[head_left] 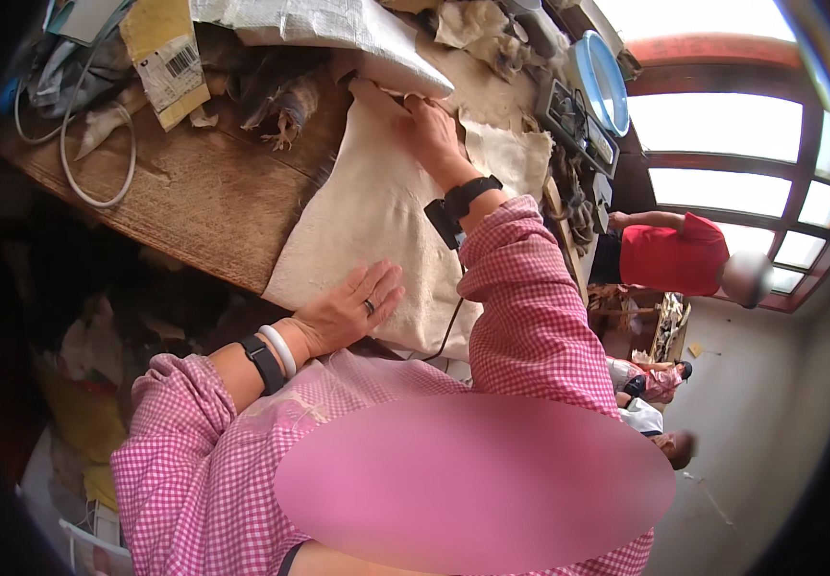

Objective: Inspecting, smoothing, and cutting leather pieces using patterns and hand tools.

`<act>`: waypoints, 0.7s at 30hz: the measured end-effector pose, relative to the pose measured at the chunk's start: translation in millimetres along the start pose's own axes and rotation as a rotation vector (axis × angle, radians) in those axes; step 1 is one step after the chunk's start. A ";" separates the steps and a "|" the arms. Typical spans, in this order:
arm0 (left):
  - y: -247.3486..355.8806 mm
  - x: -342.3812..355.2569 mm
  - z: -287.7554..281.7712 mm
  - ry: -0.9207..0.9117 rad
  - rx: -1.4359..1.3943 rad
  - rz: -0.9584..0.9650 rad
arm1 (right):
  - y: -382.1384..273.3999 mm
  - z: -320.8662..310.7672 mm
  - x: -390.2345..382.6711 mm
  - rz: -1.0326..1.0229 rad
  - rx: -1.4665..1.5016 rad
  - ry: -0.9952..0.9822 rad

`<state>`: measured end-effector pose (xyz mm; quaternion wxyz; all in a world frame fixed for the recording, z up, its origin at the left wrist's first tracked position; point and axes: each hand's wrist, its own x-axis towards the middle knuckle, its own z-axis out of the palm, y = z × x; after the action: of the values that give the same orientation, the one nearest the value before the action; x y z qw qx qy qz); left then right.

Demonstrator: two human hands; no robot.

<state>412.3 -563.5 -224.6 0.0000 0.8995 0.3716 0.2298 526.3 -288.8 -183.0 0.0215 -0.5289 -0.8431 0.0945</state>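
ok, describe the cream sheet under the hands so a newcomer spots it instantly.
Find the brown wooden table at upper left. Across its right side lies a large cream sheet, with the person's left hand over its near part and right hand at its far end. Unlike the smaller cream piece to its right, it reaches the pink checked clothing.

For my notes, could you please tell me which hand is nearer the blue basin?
Right. The right hand, at the far end of the pale cloth, is left of the blue basin; the left hand is over the cloth's near part, farther away.
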 end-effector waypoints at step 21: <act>4.6 -5.7 5.9 0.075 0.046 0.036 | -38.5 5.7 50.2 -0.143 0.289 -0.065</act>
<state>414.3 -569.7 -231.4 -0.0386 0.8966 0.3601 0.2547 469.3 -260.9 -184.8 0.0768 -0.4557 -0.8565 0.2298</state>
